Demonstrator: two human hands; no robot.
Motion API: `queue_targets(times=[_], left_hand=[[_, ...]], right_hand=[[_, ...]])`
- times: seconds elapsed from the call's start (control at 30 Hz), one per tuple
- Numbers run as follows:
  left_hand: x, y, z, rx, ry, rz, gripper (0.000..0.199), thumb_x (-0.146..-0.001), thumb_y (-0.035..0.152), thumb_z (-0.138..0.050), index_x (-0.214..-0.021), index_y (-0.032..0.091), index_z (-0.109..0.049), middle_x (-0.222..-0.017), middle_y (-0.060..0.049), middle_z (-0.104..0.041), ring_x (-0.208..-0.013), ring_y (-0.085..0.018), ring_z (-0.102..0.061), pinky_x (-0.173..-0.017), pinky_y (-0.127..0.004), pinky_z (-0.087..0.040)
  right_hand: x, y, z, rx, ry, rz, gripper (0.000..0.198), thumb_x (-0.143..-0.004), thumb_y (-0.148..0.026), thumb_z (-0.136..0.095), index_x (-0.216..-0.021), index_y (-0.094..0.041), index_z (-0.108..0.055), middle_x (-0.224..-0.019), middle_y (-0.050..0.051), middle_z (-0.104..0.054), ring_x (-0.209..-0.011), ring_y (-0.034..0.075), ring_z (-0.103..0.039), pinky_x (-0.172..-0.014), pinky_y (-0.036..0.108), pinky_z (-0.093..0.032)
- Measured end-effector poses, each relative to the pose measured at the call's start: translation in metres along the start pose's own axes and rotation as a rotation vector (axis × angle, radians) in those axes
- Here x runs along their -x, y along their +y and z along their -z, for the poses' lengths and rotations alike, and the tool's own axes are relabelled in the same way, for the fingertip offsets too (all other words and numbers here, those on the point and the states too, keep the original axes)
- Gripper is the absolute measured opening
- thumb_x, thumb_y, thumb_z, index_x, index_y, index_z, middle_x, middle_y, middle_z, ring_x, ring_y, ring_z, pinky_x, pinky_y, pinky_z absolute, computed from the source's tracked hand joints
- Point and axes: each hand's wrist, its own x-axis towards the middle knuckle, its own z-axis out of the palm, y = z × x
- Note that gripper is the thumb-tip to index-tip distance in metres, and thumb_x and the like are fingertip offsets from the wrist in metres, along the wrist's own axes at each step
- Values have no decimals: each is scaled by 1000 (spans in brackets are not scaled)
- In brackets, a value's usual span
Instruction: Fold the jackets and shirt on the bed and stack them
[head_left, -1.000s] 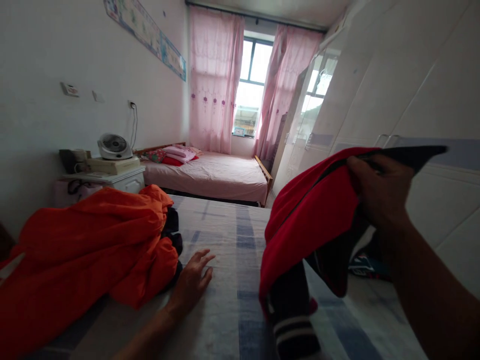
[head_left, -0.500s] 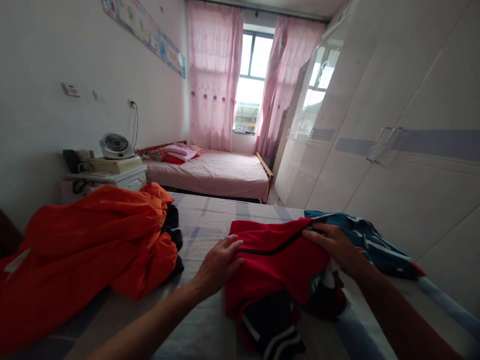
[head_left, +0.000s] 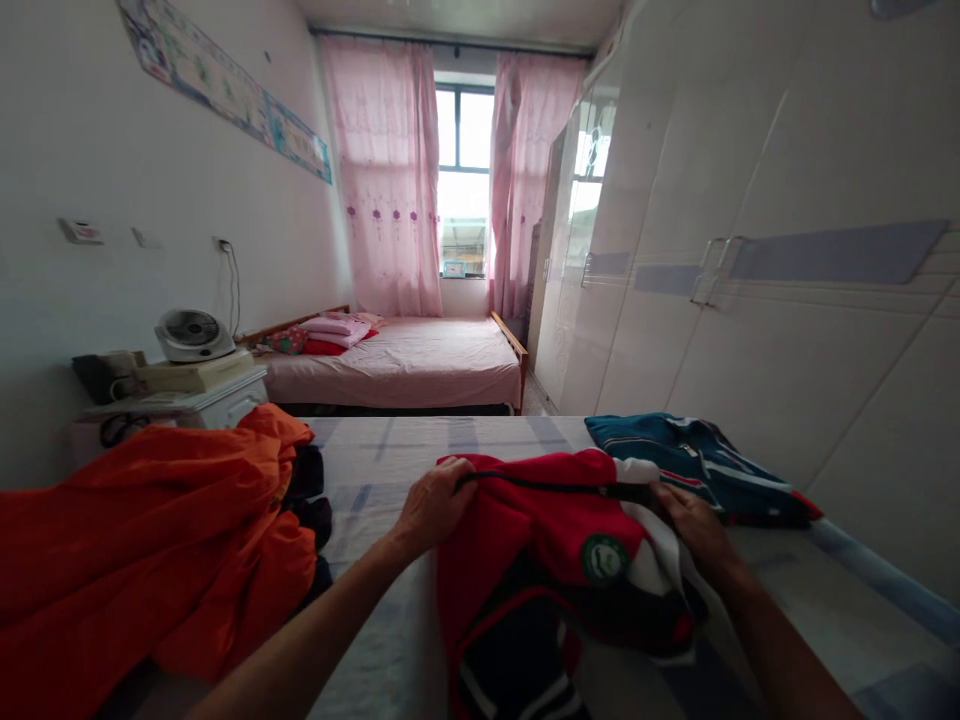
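Observation:
A red jacket [head_left: 517, 520] with a black zipper edge, a round green badge and navy, white-striped sleeves lies on the bed in front of me. My left hand [head_left: 439, 500] pinches the left end of its zipper edge. At the other end of that edge, near a white panel, my right hand [head_left: 686, 515] is closed on the fabric. Between both hands the zipper edge is stretched nearly straight and slightly lifted. The lower sleeves are bunched toward me.
An orange garment [head_left: 187, 540] is heaped at left on the striped bed sheet [head_left: 382, 470]. A folded teal jacket [head_left: 675, 450] lies at right. Beyond are a pink bed [head_left: 420, 360], a fan [head_left: 193, 335] on a nightstand and a white wardrobe [head_left: 780, 370] along the right.
Both hands have closed on the jacket's zipper edge and pulled it straighter. More of the badge and the white panel shows. The camera view has turned a little to the right and up.

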Motion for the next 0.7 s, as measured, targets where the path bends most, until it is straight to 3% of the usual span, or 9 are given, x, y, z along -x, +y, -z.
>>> queue_targets(times=[0.13, 0.27, 0.3, 0.4, 0.43, 0.57, 0.6, 0.63, 0.7], left_hand=[[-20, 18, 67, 61, 192, 39, 20, -85, 29, -42, -86, 18, -59, -78, 1, -62, -72, -14, -56, -67, -24, -44], [-19, 28, 102, 108, 730, -32, 25, -86, 33, -44, -99, 18, -59, -89, 0, -65, -80, -15, -58, -74, -25, -45], [-17, 24, 103, 54, 716, -63, 26, -86, 34, -44, -99, 18, -60, -89, -1, -65, -79, -15, -58, -75, -26, -45], [-10, 5, 107, -87, 348, -40, 24, -83, 35, -47, -89, 19, -64, -77, -1, -66, -70, -16, -60, -70, -27, -46], [-7, 0, 111, -96, 306, 6, 23, -82, 35, -48, -87, 19, -64, -75, 0, -66, -70, -16, -60, -70, -27, -46], [6, 0, 138, -45, 809, 181, 33, -85, 38, -44, -103, 17, -62, -92, -1, -66, -84, -17, -58, -79, -30, -46], [11, 1, 141, -39, 806, 170, 36, -87, 40, -41, -109, 18, -59, -97, -2, -65, -87, -17, -58, -81, -31, -46], [16, 1, 141, -50, 686, 138, 40, -86, 42, -41, -115, 18, -56, -103, -3, -65, -91, -18, -58, -84, -32, -46], [28, -7, 129, -121, 252, 83, 53, -81, 48, -48, -127, 22, -48, -119, -5, -60, -103, -22, -58, -90, -36, -44]], right_hand=[[-3, 42, -3, -19, 11, -60, 50, -66, -50, -50, -92, -12, -67, -60, 2, -63, -57, 18, -57, -55, 28, -44], [-1, 43, -8, 159, -33, -37, 46, -67, -48, -45, -90, -15, -67, -58, 2, -63, -57, 19, -58, -57, 29, -43], [0, 40, -9, 212, -33, -38, 45, -68, -47, -43, -89, -16, -67, -59, 2, -64, -58, 19, -60, -58, 29, -43], [2, 34, -13, 306, -29, -43, 42, -70, -45, -41, -90, -19, -68, -60, 2, -66, -63, 20, -63, -62, 29, -43], [2, 33, -14, 322, -31, -40, 42, -70, -44, -40, -90, -20, -68, -61, 2, -66, -63, 20, -63, -62, 29, -43], [3, 32, -13, 370, -32, -12, 40, -72, -44, -39, -88, -21, -68, -60, 1, -67, -62, 20, -63, -61, 29, -43], [4, 32, -13, 382, -27, -9, 40, -72, -44, -39, -88, -21, -68, -61, 1, -67, -62, 20, -63, -61, 29, -43], [4, 31, -12, 393, -24, -8, 40, -72, -43, -39, -87, -22, -68, -61, 1, -67, -63, 21, -64, -61, 29, -43], [3, 31, -12, 407, -27, -17, 40, -72, -43, -39, -88, -21, -68, -61, 2, -68, -63, 21, -64, -61, 29, -43]])
